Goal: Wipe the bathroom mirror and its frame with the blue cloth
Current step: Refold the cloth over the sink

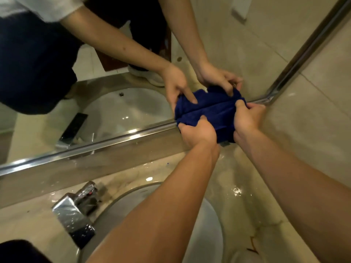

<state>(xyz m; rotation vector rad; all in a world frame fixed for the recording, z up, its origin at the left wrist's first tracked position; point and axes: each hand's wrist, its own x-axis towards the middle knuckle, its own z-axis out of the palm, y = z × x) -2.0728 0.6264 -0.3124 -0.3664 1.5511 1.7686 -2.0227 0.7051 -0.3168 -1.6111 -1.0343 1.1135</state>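
I have both hands on the blue cloth (214,118) — my left hand (197,132) grips its near-left end, my right hand (248,120) pinches its right end. The cloth is bunched against the metal frame (106,143) at the mirror's (133,109) lower right corner, above the counter's (252,205) back edge, beyond the sink (212,221) and faucet (74,213).

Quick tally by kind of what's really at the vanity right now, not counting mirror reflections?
Hands: 2, the left hand and the right hand, each with a grip on the cloth
Blue cloth: 1, pressed against the mirror frame at its bottom corner
Mirror: 1
Chrome faucet: 1
Sink basin: 1
Total: 6
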